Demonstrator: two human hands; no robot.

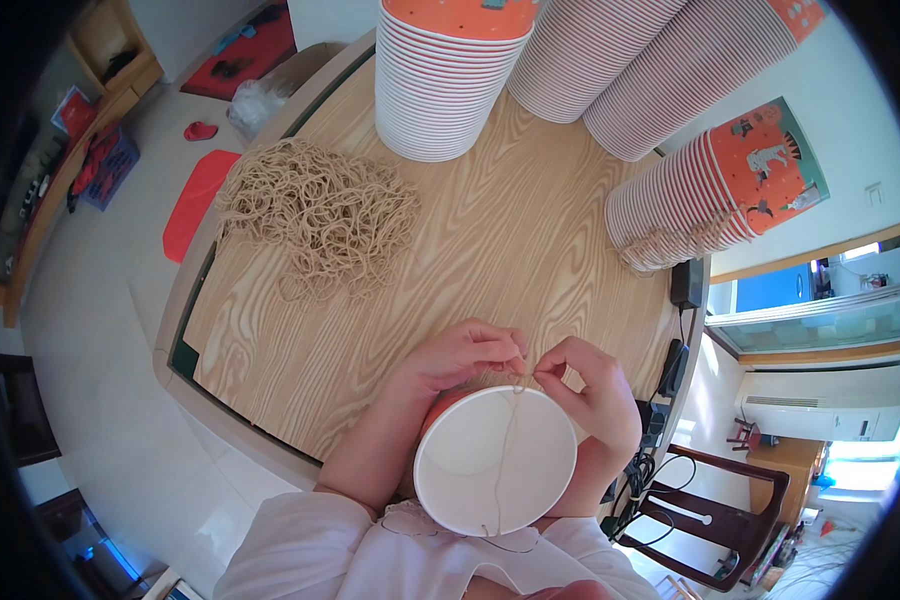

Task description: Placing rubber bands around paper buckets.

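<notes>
A white-lined paper bucket (460, 465) with an orange outside sits at the near table edge, close against my body, its mouth facing up. A thin tan string (511, 440) spans the mouth from the far rim to the near rim. Just beyond the far rim, my left hand (468, 354) is closed in a pinch on the string. Beside it, my right hand (598, 392) pinches the string too, thumb against forefinger. The two sets of fingertips almost meet. The bucket's lower part is hidden by its rim and my forearms.
A tangled heap of tan string (320, 215) lies at the table's left. Tall stacks of paper buckets (440, 100) stand at the back, and another stack (680, 205), with strings on it, leans at the right. Black adapters and cables (655, 420) run along the right edge.
</notes>
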